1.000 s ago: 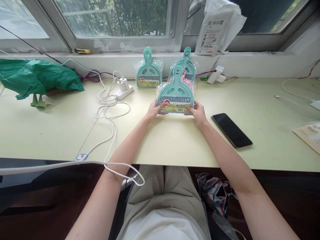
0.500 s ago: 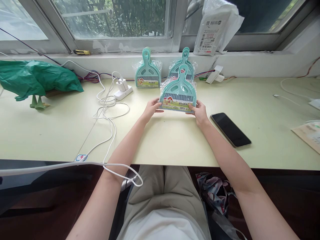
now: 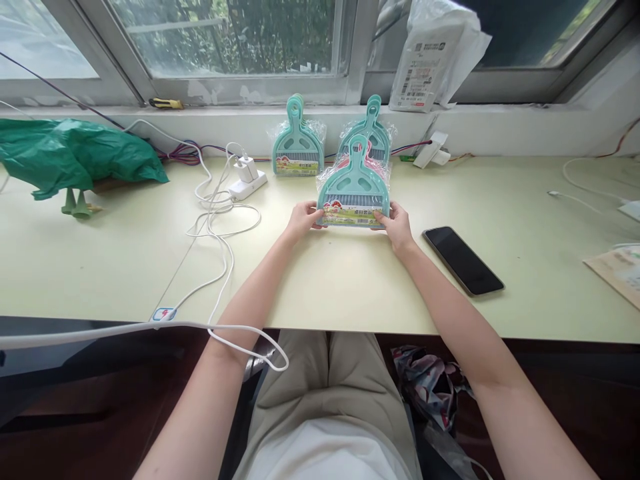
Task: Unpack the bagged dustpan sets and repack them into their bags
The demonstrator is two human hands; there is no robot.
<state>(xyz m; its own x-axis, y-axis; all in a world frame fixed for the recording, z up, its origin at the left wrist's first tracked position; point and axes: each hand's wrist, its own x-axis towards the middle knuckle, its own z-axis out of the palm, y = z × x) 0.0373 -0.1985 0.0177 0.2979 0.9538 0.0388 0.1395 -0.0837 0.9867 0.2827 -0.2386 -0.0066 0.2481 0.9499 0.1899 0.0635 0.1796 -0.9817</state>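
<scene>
Both my hands grip a stack of small dustpan-and-brush sets in clear plastic wrap, the front one turquoise, with pink showing behind it. My left hand is closed on the lower left corner, thumb in front. On the lower right corner, my right hand is closed the same way. The stack stands upright, handle end up, close to the table surface; whether it touches cannot be told. Just behind it, more wrapped turquoise dustpan sets lean against the wall. To their left leans another group of dustpan sets.
A black phone lies right of my right hand. White cables and a power strip are on the left, beyond them a green plastic bag. A yellow cutter and a wrapped package sit on the sill.
The held stack has shifted slightly left and nearer to me, and its handle leans a little left. Its pink layer shows more. Both hands keep their grip.
</scene>
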